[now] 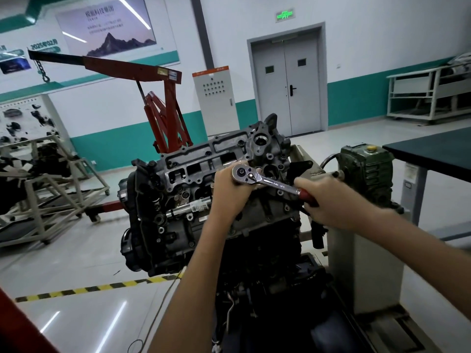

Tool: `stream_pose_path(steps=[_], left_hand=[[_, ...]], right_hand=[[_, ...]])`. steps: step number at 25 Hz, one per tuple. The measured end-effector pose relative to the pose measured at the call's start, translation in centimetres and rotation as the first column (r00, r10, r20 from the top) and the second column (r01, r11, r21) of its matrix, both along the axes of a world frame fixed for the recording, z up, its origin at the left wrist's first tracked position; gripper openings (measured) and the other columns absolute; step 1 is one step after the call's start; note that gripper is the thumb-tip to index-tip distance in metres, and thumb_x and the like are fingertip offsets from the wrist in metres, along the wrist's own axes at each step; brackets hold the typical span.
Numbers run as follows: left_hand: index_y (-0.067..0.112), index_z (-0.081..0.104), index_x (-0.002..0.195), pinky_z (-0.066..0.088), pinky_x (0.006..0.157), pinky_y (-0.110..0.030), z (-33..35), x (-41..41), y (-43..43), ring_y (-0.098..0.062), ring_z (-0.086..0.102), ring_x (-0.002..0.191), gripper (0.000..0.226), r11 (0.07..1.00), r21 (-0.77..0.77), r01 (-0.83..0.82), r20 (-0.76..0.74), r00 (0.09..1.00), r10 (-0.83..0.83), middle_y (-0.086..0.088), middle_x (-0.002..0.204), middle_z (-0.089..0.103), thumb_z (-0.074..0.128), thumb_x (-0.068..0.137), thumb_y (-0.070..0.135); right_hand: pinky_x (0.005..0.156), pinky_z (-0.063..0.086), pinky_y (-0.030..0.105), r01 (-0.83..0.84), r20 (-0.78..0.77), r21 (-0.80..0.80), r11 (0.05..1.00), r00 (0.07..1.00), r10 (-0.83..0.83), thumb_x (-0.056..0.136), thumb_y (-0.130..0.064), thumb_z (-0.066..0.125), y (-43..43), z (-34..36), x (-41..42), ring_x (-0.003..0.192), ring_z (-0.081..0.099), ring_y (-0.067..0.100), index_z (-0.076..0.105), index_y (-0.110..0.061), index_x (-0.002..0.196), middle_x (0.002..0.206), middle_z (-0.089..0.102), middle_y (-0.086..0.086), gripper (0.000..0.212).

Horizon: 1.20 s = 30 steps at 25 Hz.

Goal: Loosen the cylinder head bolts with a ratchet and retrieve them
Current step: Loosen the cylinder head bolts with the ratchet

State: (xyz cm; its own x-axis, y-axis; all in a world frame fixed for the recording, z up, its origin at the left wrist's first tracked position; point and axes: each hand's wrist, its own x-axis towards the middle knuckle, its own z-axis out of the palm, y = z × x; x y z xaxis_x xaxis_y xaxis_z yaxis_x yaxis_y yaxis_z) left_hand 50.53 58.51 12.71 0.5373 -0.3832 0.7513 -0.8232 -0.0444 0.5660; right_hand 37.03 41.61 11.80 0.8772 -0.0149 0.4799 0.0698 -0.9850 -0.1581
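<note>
Ratchet (pixel 266 181) atop the engine (pixel 193 164): my left hand (pixel 229 191) clasps its round head while my right hand (pixel 325 203) grips the red handle.

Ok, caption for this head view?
Left hand steadies the ratchet on the engine; right hand grips its red handle.

White-teal walls (pixel 382 47), grey double door (pixel 288 82), glossy floor (pixel 76 322)

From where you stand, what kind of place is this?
Probably a car-mechanics training workshop: an engine on a stand, a red engine hoist behind it, a board of car parts at left. The left hand and right hand hold a ratchet.
</note>
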Motion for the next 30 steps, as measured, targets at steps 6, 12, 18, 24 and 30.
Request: stream_pose_path(steps=[6, 12, 18, 24, 30], left_hand=[[0.013, 0.035, 0.062, 0.029, 0.055, -0.034, -1.2, -2.1, -2.9, -0.014, 0.028, 0.059, 0.042, 0.937, -0.341, -0.075, -0.149, 0.988, 0.025, 0.001, 0.059, 0.033, 0.066, 0.088, 0.005], [0.018, 0.029, 0.051, 0.025, 0.052, -0.025, 0.1, -0.5, -0.6, -0.008, 0.025, 0.054, 0.053, 0.995, -0.099, 0.022, -0.065, 0.997, -0.028, 0.008, 0.052, 0.028, 0.062, 0.081, -0.012], [0.0, 0.037, 0.052, 0.026, 0.05, -0.026, 0.0, 0.0, -0.3, -0.01, 0.029, 0.054, 0.037, 1.0, -0.028, -0.005, -0.019, 1.0, 0.004, -0.003, 0.052, 0.036, 0.061, 0.079, -0.01], [0.027, 0.035, 0.061, 0.033, 0.055, -0.023, -1.3, -1.9, -2.6, -0.003, 0.031, 0.054, 0.046, 0.93, -0.352, -0.107, -0.157, 0.986, 0.054, 0.015, 0.053, 0.037, 0.064, 0.09, 0.007], [0.009, 0.036, 0.05, 0.028, 0.055, -0.028, 0.0, -0.3, -0.9, -0.013, 0.03, 0.054, 0.045, 0.996, -0.079, -0.047, -0.06, 0.997, 0.042, 0.002, 0.051, 0.033, 0.064, 0.084, -0.004]], right_hand=[[0.04, 0.035, 0.009, -0.159, 0.19, 0.761, 0.63, 0.982, 0.019, 0.072, 0.001, 0.057, 11.7, -7.0, 0.2, 0.042, 0.052, 0.002, 0.047, -0.028, 0.079, 0.052, 0.052, -0.007, 0.031], [0.048, 0.041, 0.014, -0.145, 0.095, 0.463, 0.874, 0.989, 0.114, 0.075, -0.003, 0.059, 6.0, -4.9, -0.2, 0.047, 0.051, 0.006, 0.052, -0.012, 0.099, 0.06, 0.054, -0.003, 0.027], [0.059, 0.05, 0.025, -0.012, 0.008, -0.054, 0.998, 1.0, 0.013, 0.083, -0.012, 0.056, -0.5, 1.1, 0.1, 0.059, 0.055, 0.014, 0.048, -0.018, 0.094, 0.067, 0.053, -0.004, 0.015], [0.04, 0.03, 0.008, -0.146, 0.178, 0.686, 0.713, 0.984, 0.03, 0.077, -0.008, 0.063, 10.1, -6.5, -0.2, 0.039, 0.044, 0.005, 0.043, -0.022, 0.066, 0.047, 0.042, -0.008, 0.027], [0.05, 0.037, 0.01, -0.168, 0.075, 0.41, 0.897, 0.986, 0.151, 0.074, 0.0, 0.058, 4.1, -3.2, -0.3, 0.048, 0.047, 0.006, 0.041, -0.033, 0.069, 0.056, 0.048, -0.008, 0.036]])
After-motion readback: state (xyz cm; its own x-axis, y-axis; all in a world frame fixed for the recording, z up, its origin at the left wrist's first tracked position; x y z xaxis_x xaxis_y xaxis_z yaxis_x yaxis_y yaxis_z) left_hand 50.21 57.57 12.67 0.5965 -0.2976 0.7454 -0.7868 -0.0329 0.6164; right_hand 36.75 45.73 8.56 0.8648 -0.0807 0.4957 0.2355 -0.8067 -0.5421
